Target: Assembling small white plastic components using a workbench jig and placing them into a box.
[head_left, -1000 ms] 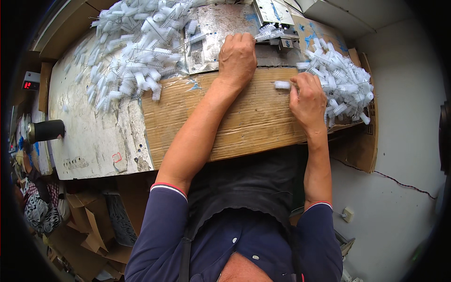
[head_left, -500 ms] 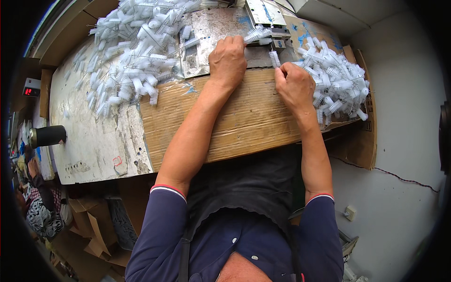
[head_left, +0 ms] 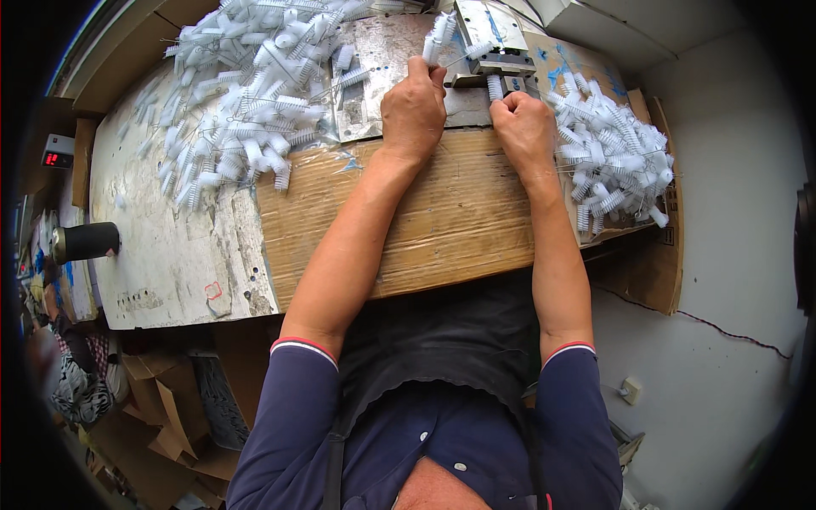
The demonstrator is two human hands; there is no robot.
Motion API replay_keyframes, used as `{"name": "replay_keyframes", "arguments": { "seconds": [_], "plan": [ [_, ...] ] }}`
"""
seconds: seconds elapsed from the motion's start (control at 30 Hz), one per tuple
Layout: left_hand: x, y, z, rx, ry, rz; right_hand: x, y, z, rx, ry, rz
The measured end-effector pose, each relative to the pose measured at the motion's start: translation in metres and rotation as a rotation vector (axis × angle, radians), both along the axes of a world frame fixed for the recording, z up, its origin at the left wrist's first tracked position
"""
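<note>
Straight ahead, at twelve o'clock, the left hand [head_left: 414, 110] has its fingers curled tight around a small bunch of white brushes [head_left: 438, 38], their bristled ends pointing up past the knuckles, one leaning off toward two o'clock. Between one and two o'clock, the right hand [head_left: 522, 132] has thumb and fingers pinched together on a single white brush [head_left: 495, 87], which points away from the person, its far end at the front of a metal block [head_left: 493, 34] near one o'clock. Under the left hand lies a worn metal plate [head_left: 374, 38], edged on the near side by a brown cardboard sheet [head_left: 399, 229] covering the middle of the bench [head_left: 178, 272]. A large heap of similar brushes [head_left: 246, 93] spreads between ten and eleven o'clock; a smaller heap [head_left: 620, 153] sits at two o'clock, just beside the right hand. At nine o'clock, a black cylinder [head_left: 85, 242] juts from the bench edge.
</note>
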State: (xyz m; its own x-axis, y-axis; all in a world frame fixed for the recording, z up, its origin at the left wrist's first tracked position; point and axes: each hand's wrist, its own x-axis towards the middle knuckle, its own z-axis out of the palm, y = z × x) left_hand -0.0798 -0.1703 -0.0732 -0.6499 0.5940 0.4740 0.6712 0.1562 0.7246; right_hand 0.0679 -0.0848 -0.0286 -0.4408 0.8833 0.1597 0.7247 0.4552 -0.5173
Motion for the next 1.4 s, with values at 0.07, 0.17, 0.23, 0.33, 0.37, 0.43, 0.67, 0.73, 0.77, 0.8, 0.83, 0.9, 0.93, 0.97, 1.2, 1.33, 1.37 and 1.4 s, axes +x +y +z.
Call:
{"name": "replay_keyframes", "arguments": {
  "seconds": [0.07, 0.17, 0.23, 0.33, 0.37, 0.43, 0.67, 0.73, 0.77, 0.8, 0.83, 0.9, 0.93, 0.97, 1.2, 1.33, 1.37, 1.4],
  "plan": [
    [0.002, 0.001, 0.001, -0.034, 0.01, -0.005, 0.0, 0.002, -0.002, 0.009, 0.004, -0.005],
    [0.002, 0.0, 0.001, -0.056, 0.032, -0.012, -0.002, 0.0, -0.005, 0.031, 0.024, -0.023],
    [0.003, 0.001, 0.0, -0.048, 0.033, -0.013, -0.001, 0.002, -0.008, 0.021, 0.058, -0.02],
    [0.006, 0.002, 0.0, -0.028, 0.03, -0.007, -0.001, 0.001, -0.008, 0.024, 0.077, -0.016],
    [0.007, 0.002, 0.001, -0.016, 0.023, -0.001, -0.001, 0.001, -0.009, 0.025, 0.081, -0.019],
    [0.01, 0.003, 0.003, -0.047, 0.019, 0.007, 0.0, 0.002, -0.011, 0.029, 0.122, -0.007],
    [0.02, 0.006, 0.008, -0.056, 0.123, 0.01, -0.001, -0.002, -0.02, 0.133, 0.253, -0.052],
    [0.017, 0.007, 0.006, -0.046, 0.153, -0.003, -0.002, -0.003, -0.022, 0.119, 0.281, -0.067],
    [0.016, 0.007, 0.005, -0.033, 0.176, -0.012, -0.003, -0.003, -0.023, 0.117, 0.288, -0.072],
    [0.017, 0.008, 0.007, -0.036, 0.181, -0.017, -0.003, -0.003, -0.024, 0.121, 0.295, -0.079],
    [0.018, 0.009, 0.009, -0.082, 0.158, 0.0, -0.002, -0.002, -0.025, 0.125, 0.303, -0.087],
    [0.019, 0.01, 0.012, -0.131, 0.145, 0.016, -0.002, -0.003, -0.024, 0.118, 0.305, -0.096],
    [0.02, 0.01, 0.013, -0.149, 0.148, 0.012, -0.002, -0.004, -0.023, 0.113, 0.302, -0.099],
    [0.021, 0.011, 0.015, -0.167, 0.153, 0.007, -0.002, -0.003, -0.023, 0.11, 0.314, -0.101],
    [0.022, 0.013, 0.013, -0.135, 0.154, -0.007, 0.002, 0.0, -0.027, 0.059, 0.579, -0.039],
    [0.018, 0.011, 0.011, -0.061, 0.084, 0.061, 0.003, -0.004, -0.027, 0.003, 0.799, 0.028],
    [0.015, 0.009, 0.011, -0.052, 0.095, 0.063, 0.004, -0.005, -0.026, 0.011, 0.811, 0.032],
    [0.014, 0.006, 0.013, -0.044, 0.009, 0.029, 0.004, -0.006, -0.025, -0.076, 0.86, 0.042]
  ]
}}
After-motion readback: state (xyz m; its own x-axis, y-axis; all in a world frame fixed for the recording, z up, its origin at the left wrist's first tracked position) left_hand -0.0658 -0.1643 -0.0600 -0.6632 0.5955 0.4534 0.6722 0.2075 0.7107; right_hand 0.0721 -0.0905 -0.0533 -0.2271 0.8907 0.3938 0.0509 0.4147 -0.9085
